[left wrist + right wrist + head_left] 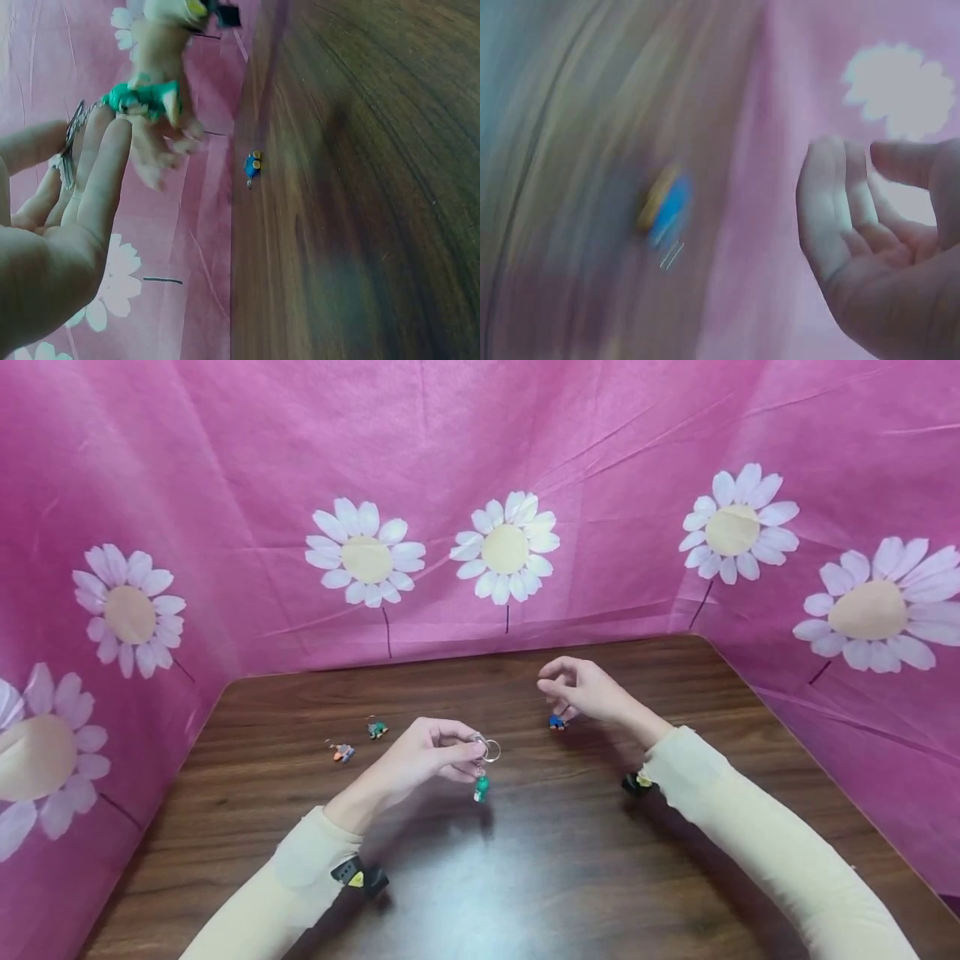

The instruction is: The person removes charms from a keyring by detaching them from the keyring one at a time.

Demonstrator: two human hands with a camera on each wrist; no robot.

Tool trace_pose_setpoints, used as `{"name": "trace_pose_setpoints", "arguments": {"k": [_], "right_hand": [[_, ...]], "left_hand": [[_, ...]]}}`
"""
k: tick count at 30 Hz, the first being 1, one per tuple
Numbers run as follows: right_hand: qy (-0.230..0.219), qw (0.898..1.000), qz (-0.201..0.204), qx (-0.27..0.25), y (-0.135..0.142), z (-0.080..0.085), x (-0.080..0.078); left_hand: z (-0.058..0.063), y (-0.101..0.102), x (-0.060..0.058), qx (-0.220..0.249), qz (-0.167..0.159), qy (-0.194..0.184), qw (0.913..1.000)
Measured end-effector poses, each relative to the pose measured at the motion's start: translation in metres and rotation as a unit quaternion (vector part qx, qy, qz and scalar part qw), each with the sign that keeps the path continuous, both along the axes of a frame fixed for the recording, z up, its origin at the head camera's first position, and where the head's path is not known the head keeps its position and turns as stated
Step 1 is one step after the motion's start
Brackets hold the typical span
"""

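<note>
My left hand [435, 752] pinches the metal ring of a keychain between thumb and fingers. From that ring a small green figure [482, 788] dangles on a short chain above the table; the left wrist view shows the green figure [146, 100] close up. My right hand [588, 687] is raised, its fingers loosely bent and holding nothing. Just below it a blue figure keychain [556, 722] with orange-yellow parts lies on the table. In the right wrist view the blue keychain [667, 210] is blurred and apart from the hand [877, 247].
On the left of the brown wooden table [525, 877] lie a green-grey keychain [377, 727] and an orange-grey keychain [343, 752]. Pink cloth [450, 435] printed with white daisies stands along the back and both sides.
</note>
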State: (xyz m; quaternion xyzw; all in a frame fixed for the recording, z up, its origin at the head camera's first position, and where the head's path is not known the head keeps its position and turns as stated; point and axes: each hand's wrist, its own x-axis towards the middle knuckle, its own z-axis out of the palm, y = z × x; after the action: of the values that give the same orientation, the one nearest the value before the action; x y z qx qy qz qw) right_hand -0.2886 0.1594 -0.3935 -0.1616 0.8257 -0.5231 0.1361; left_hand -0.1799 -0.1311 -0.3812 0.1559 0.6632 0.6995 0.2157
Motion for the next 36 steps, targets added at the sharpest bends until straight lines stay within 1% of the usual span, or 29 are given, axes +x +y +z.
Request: {"name": "trace_pose_setpoints", "arguments": {"k": [3, 6, 9, 12, 16, 21, 24, 28, 30, 33, 36], "right_hand": [[-0.026, 0.997, 0.070, -0.036, -0.017, 0.018, 0.030], [-0.042, 0.991, 0.115, -0.048, -0.032, 0.024, 0.055], [-0.041, 0.990, 0.132, -0.040, -0.045, 0.024, 0.072], [-0.035, 0.990, 0.133, -0.027, -0.054, 0.019, 0.082], [-0.017, 0.991, 0.127, -0.025, -0.063, 0.013, 0.087], [0.022, 0.992, 0.124, -0.023, -0.070, 0.009, 0.087], [0.047, 0.990, 0.133, -0.014, -0.071, 0.008, 0.086], [0.081, 0.985, 0.153, 0.001, -0.069, 0.009, 0.084], [0.091, 0.984, 0.155, 0.005, -0.068, 0.010, 0.083], [0.091, 0.985, 0.147, 0.001, -0.067, 0.013, 0.082], [0.061, 0.989, 0.132, -0.025, -0.068, 0.019, 0.081]], "left_hand": [[0.000, 0.001, -0.003, 0.013, 0.034, 0.002, 0.9993], [0.000, 0.004, -0.004, 0.031, 0.070, 0.001, 0.9970], [0.002, 0.006, -0.004, 0.055, 0.101, 0.003, 0.9933], [0.003, 0.008, -0.005, 0.078, 0.124, 0.007, 0.9892], [0.003, 0.009, -0.006, 0.094, 0.140, 0.017, 0.9855], [0.004, 0.009, -0.005, 0.097, 0.147, 0.025, 0.9841], [0.003, 0.008, -0.004, 0.099, 0.148, 0.023, 0.9838], [0.003, 0.007, -0.004, 0.101, 0.146, 0.015, 0.9840], [0.003, 0.007, -0.003, 0.098, 0.147, 0.012, 0.9842], [0.004, 0.006, -0.003, 0.088, 0.151, 0.010, 0.9846], [0.004, 0.006, -0.002, 0.072, 0.153, 0.011, 0.9855]]}}
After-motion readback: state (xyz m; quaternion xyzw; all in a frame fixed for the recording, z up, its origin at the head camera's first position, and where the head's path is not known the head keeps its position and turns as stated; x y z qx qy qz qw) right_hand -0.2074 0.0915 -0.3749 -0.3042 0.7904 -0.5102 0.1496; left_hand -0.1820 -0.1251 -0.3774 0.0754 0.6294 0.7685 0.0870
